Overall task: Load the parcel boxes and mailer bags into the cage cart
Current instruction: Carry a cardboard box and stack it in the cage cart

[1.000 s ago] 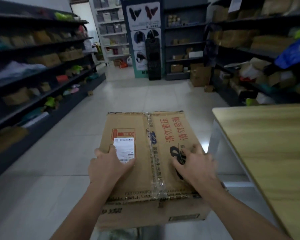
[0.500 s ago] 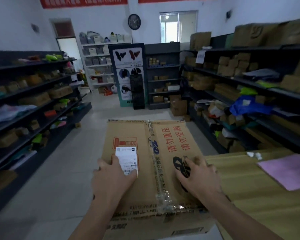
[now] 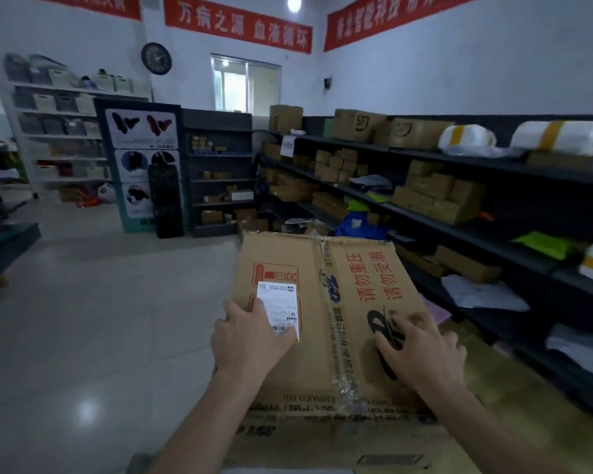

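Observation:
A large brown cardboard parcel box point(image 3: 339, 285) with red print, a taped centre seam and a white shipping label point(image 3: 281, 302) fills the lower middle of the view. My left hand point(image 3: 250, 336) lies flat on its top, fingers reaching onto the label. My right hand point(image 3: 421, 350) presses flat on the top at the right, fingers spread over the black logo. What carries the box from below is hidden. No cage cart is in view.
A wooden table point(image 3: 486, 381) with a pink sheet point(image 3: 437, 313) lies just right of the box. Dark shelves point(image 3: 476, 234) full of parcels and mailer bags line the right wall. Tiled floor point(image 3: 100, 319) stretches left towards a display stand point(image 3: 141, 165).
The view has swung up and to the right, showing the wall banners and the right shelves. Both hands stay flat on the box top, and the box has moved forward along the table.

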Action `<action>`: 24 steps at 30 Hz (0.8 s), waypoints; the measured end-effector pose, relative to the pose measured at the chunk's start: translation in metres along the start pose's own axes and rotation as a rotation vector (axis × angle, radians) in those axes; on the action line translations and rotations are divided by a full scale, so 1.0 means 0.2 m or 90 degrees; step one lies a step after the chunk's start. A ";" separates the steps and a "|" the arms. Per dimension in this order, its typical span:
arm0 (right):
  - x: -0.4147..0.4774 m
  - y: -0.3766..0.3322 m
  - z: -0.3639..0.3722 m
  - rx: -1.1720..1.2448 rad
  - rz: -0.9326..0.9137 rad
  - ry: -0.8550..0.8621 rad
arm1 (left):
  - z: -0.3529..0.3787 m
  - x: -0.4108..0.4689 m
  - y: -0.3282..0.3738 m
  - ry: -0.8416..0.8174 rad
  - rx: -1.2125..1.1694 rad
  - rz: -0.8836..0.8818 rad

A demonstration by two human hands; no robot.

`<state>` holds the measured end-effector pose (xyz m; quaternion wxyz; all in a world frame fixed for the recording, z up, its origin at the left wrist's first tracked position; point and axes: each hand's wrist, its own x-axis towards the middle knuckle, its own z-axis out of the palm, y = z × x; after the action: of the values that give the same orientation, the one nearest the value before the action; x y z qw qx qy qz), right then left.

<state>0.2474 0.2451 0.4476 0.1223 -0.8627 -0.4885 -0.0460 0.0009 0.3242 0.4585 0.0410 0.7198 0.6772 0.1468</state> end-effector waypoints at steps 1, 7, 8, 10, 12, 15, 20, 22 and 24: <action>-0.03 0.06 -0.02 -0.001 0.011 0.003 | 0.00 -0.03 0.05 -0.005 -0.004 0.012; -0.21 0.54 -0.17 0.012 0.101 0.019 | 0.04 -0.23 0.45 -0.048 -0.045 0.109; -0.24 0.64 -0.19 0.015 0.117 0.023 | 0.06 -0.27 0.54 -0.055 -0.051 0.124; -0.30 0.84 -0.26 0.022 0.153 0.033 | 0.11 -0.35 0.72 -0.063 -0.064 0.153; -0.37 1.06 -0.33 0.014 0.187 0.039 | 0.15 -0.45 0.92 -0.077 -0.071 0.178; -0.46 1.38 -0.43 0.011 0.239 0.046 | 0.20 -0.60 1.22 -0.095 -0.075 0.234; -0.68 1.87 -0.56 0.026 0.324 0.084 | 0.21 -0.87 1.71 -0.109 -0.107 0.322; -0.79 2.07 -0.59 0.028 0.363 0.112 | 0.22 -1.01 1.90 -0.113 -0.103 0.368; -0.91 2.26 -0.63 0.017 0.400 0.133 | 0.24 -1.17 2.06 -0.109 -0.089 0.417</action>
<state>0.5448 -0.1608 0.4575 0.1911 -0.9601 -0.1839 -0.0881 0.4017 0.0673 0.4833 0.0975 0.9042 0.3925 0.1377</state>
